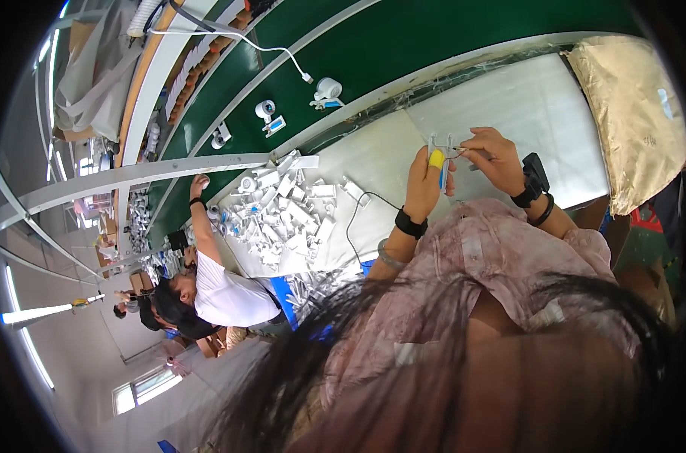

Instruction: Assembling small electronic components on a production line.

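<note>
Above the white padded bench [524, 106], a small white plastic frame-like part [442, 143] sits pinched between both hands, apparently mid-assembly. Left hand [424, 185], thumb capped in yellow, clasps its lower edge; right hand [494, 157] grips its side. A heap of similar white plastic pieces [283, 208] waits nearby, seemingly unworked.

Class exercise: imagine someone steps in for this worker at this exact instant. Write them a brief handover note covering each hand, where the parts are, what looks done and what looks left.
Left hand: raised over the white work surface, gripping a small white plastic part; one finger wears a yellow cap.
Right hand: pinching the same part from the other side.
Pile of white parts: on the work surface to the left, where a co-worker's hand reaches.
Done: three white units sit on the green belt.
Left: the pile looks large; the held part is not set down.
</note>
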A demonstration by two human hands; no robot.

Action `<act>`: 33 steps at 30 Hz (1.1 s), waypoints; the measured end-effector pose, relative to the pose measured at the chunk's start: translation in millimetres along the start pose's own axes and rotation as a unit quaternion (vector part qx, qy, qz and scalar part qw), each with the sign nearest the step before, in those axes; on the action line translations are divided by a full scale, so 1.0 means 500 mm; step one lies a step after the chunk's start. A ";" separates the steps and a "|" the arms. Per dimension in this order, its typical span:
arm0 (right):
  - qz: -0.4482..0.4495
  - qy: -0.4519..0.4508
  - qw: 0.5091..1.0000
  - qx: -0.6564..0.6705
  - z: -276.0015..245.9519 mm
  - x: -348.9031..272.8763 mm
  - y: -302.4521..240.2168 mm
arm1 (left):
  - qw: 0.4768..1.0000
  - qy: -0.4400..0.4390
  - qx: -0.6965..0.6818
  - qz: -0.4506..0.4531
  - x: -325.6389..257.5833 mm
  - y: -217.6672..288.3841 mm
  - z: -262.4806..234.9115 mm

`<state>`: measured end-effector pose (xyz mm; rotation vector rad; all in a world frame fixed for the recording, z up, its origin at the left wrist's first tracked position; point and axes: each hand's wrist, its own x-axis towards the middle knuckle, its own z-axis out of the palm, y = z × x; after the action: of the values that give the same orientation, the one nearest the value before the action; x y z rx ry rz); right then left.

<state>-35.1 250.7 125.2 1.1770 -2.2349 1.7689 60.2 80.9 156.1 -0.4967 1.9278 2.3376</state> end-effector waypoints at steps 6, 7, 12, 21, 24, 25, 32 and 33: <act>0.053 -0.022 0.996 0.068 -0.025 0.031 -0.028 | 0.998 0.042 -0.048 -0.005 -0.002 0.017 0.033; 0.056 -0.024 0.996 0.071 -0.025 0.032 -0.028 | 0.997 0.041 -0.065 -0.001 -0.001 0.016 0.035; -0.008 -0.043 0.996 0.078 -0.043 0.048 0.004 | 0.994 0.059 -0.088 -0.010 0.007 0.035 0.061; -0.060 -0.038 0.991 0.117 -0.037 0.058 0.029 | 0.990 0.136 0.029 0.006 -0.004 0.051 0.106; -0.073 -0.037 0.988 0.129 -0.038 0.057 0.035 | 0.988 0.151 0.018 0.012 -0.005 0.053 0.118; -0.072 -0.037 0.988 0.131 -0.039 0.058 0.037 | 0.988 0.155 0.023 0.013 -0.005 0.056 0.124; -0.095 -0.011 0.988 0.122 -0.048 0.054 0.041 | 0.988 0.144 0.060 0.009 -0.004 0.054 0.141; -0.097 -0.008 0.988 0.122 -0.049 0.054 0.040 | 0.988 0.143 0.062 0.009 -0.005 0.058 0.141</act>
<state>-75.5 258.8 130.5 1.4024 -1.8762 1.9973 41.1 143.5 195.4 -0.8457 2.1878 2.2419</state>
